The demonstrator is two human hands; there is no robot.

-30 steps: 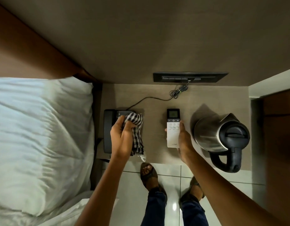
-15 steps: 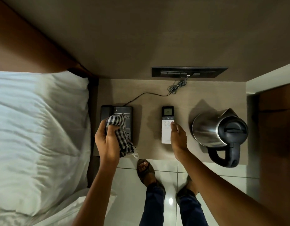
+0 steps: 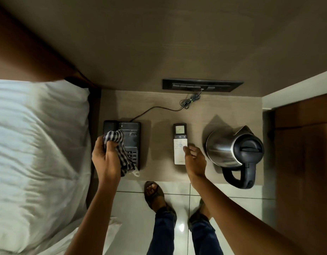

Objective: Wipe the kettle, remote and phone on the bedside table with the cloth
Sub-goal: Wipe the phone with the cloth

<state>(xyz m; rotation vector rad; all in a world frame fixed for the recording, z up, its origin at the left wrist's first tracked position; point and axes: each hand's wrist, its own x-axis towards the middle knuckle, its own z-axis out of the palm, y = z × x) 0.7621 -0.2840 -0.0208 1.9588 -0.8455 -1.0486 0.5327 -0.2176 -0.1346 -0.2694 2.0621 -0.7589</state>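
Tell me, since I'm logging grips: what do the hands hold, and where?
The left hand clutches the checked cloth bunched at its upper end. The right hand holds nothing.

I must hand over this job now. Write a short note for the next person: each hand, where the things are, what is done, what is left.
Left hand: grips the checked cloth, bunched, pressed on the left part of the phone.
Right hand: open, holding nothing, fingertips at the right edge of the remote.
Places: all on the bedside table; phone on the left, remote lying flat in the middle with its screen lit, kettle upright on the right, handle toward you.
Done: cannot tell whether any item is finished; the phone is being wiped.
Left: finish the phone, then check the remote and kettle and wipe them if needed.
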